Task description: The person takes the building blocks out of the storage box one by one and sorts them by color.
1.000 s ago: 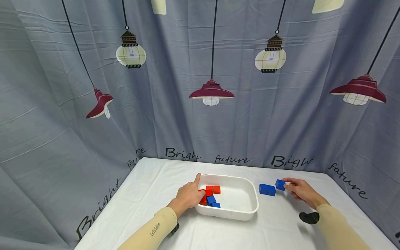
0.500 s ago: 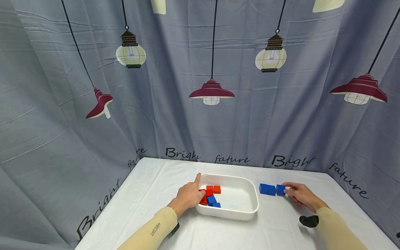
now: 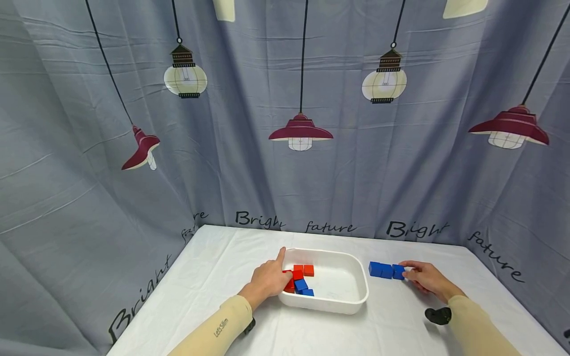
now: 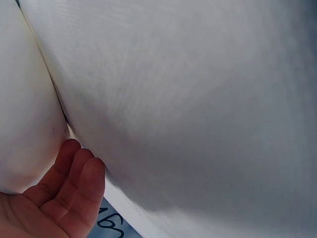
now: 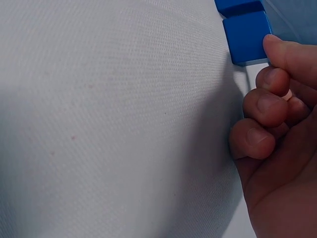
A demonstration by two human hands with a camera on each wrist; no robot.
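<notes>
Pinching a blue cube [image 3: 398, 272] between thumb and index finger, the right hand [image 3: 425, 278] sits at the right end of a short row; its other fingers curl in beneath, holding nothing. Two more blue cubes [image 3: 380, 270] stand just left of it, side by side. Whether the held cube's edge meets its neighbour or leaves a thin gap, I cannot tell. All three line up on the table [image 3: 387, 316], with a narrow strip of white cloth between the row and the right wall of the white tray [image 3: 318, 303]. More cloth runs from the right hand to the table's slanting right edge, and a wide stretch lies nearer the viewer. The left hand [image 3: 268, 278] is well apart from the right, clamped on the tray's left wall, thumb over the inner side, index finger stretched along the rim toward the far corner. Inside, red cubes [image 3: 308, 270] and small blue blocks [image 3: 301, 285] crowd that left end; white floor spreads across the tray's right. The far table edge meets a grey-blue curtain [image 3: 249, 173].
</notes>
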